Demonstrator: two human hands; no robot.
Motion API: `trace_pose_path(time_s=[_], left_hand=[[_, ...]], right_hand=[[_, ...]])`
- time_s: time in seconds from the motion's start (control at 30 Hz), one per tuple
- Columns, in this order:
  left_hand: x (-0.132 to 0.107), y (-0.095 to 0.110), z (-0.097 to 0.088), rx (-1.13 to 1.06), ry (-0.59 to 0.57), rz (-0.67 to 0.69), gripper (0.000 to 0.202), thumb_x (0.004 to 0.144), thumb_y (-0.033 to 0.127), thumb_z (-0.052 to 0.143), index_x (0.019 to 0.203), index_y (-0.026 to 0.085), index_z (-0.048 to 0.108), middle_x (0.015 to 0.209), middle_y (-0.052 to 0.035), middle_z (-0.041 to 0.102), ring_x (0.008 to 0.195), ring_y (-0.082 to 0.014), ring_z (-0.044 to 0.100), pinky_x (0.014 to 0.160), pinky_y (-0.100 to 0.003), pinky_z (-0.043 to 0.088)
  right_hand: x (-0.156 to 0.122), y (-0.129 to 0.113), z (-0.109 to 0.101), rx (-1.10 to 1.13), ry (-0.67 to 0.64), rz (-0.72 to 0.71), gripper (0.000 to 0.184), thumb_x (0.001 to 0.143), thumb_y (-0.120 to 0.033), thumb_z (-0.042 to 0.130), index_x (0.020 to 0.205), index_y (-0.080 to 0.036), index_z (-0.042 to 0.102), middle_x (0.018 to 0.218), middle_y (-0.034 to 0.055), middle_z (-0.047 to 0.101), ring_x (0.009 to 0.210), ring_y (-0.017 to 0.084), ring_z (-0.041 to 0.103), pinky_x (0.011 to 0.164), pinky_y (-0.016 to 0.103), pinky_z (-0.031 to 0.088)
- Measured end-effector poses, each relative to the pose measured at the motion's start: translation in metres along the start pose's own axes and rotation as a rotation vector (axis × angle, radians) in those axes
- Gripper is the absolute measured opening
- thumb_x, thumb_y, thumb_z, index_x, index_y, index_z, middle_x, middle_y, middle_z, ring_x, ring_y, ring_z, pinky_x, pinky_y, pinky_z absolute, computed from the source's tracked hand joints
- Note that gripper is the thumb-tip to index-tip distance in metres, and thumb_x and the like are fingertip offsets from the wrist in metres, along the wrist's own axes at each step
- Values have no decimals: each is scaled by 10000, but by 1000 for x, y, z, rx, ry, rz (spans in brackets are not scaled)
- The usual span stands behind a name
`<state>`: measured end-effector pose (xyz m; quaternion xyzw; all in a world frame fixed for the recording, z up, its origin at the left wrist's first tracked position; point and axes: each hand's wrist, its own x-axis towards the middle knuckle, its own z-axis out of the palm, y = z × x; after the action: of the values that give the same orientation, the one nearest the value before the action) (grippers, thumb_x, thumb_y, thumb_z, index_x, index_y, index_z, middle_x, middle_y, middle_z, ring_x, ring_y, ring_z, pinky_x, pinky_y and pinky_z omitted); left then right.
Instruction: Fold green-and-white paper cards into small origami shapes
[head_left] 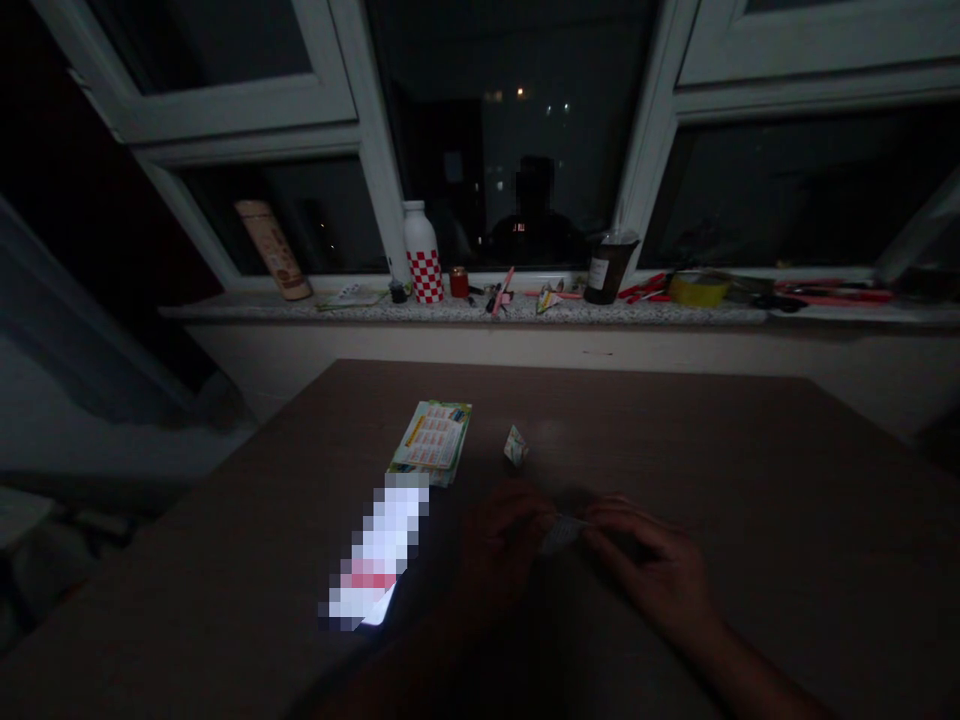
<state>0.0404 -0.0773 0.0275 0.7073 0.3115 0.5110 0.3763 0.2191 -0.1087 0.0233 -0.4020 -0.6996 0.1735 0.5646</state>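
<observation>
A small piece of printed paper (pixel 559 536) is held between my two hands, low over the dark wooden table (pixel 757 480). My left hand (pixel 504 535), deep in shadow, pinches its left side. Thumb and fingertips of my right hand (pixel 654 560) grip its right edge. The room is dim, so the folds in the paper are hard to make out. Just beyond my left hand stands a small folded paper shape (pixel 515 446) with coloured print. To the left of it lies a stack of printed cards (pixel 433 440).
A phone with a lit, pixelated screen (pixel 379 555) lies left of my hands. On the windowsill (pixel 480 312) stand a checkered bottle (pixel 424 255), a tan tumbler (pixel 274 250), a small red jar (pixel 458 282), a drink cup (pixel 609 268) and yellow tape (pixel 697 289).
</observation>
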Motion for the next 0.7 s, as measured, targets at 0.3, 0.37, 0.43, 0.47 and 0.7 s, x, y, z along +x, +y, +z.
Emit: trace_pose_path(time_s=[0.3, 0.37, 0.43, 0.47, 0.7], left_hand=[[2, -2, 8, -151, 108, -266, 149, 788, 280, 588, 742, 158, 659, 733, -35, 589, 698, -159, 536, 634, -248, 418], [3, -3, 8, -147, 110, -288, 156, 786, 288, 590, 740, 157, 661, 722, -31, 587, 686, -155, 528, 631, -245, 411], [4, -5, 6, -150, 123, -294, 162, 782, 300, 594, 742, 158, 663, 720, -30, 589, 681, -154, 525, 627, -246, 407], [4, -6, 6, -153, 131, -296, 164, 777, 305, 599, 741, 158, 664, 719, -30, 591, 679, -155, 525, 623, -246, 406], [5, -8, 5, -197, 149, -310, 149, 770, 292, 609, 735, 156, 658, 704, -16, 579, 677, -147, 513, 618, -235, 398]], right_hand=[[-1, 5, 5, 54, -7, 23, 134, 785, -103, 630, 830, -218, 682, 783, 34, 693, 757, 190, 651, 690, 318, 519], [-2, 8, 7, 55, -12, 73, 101, 792, -129, 630, 808, -216, 678, 789, 33, 688, 748, 184, 648, 676, 304, 515], [-3, 10, 9, 50, -27, 122, 63, 791, -168, 641, 814, -214, 675, 806, 35, 685, 754, 185, 647, 674, 296, 515], [-3, 11, 9, 45, -42, 145, 52, 790, -188, 645, 824, -214, 675, 814, 37, 685, 758, 186, 647, 676, 295, 514], [0, 6, 12, 34, -103, 205, 124, 831, -255, 592, 764, -205, 684, 741, 33, 667, 692, 176, 634, 636, 278, 501]])
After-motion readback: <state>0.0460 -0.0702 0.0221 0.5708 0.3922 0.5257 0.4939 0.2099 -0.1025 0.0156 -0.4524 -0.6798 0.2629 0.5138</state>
